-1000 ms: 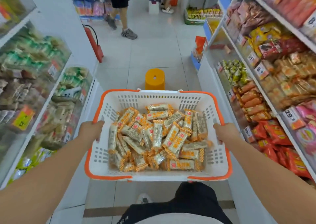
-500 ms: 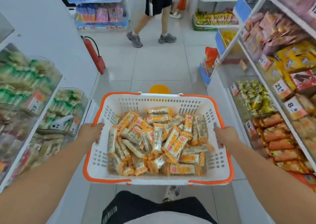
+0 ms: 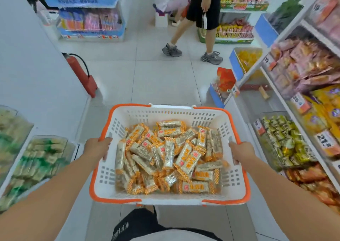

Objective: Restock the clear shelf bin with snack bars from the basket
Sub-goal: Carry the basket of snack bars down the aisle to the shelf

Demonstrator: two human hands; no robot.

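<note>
I carry a white basket with an orange rim (image 3: 211, 118) in front of my waist. It is heaped with several snack bars (image 3: 171, 156) in clear wrappers with orange checked ends. My left hand (image 3: 96, 148) grips the basket's left rim. On the opposite rim, my right hand (image 3: 241, 151) holds on, fingers curled over the edge. A nearly empty clear shelf bin (image 3: 257, 95) with one bar in it sits on the right-hand shelving, ahead of the basket.
Shelves of packaged snacks (image 3: 309, 71) line the right side; clear bins of green-wrapped bars (image 3: 42, 156) line the left. A red fire extinguisher (image 3: 81, 73) leans on the white wall. A person (image 3: 200, 20) walks across the aisle ahead. An orange bag (image 3: 223, 79) sits low right.
The view has moved forward down the aisle and tilted up. The yellow stool has gone out of sight behind the basket. The person ahead has walked to the right. Both hands keep their grip.
</note>
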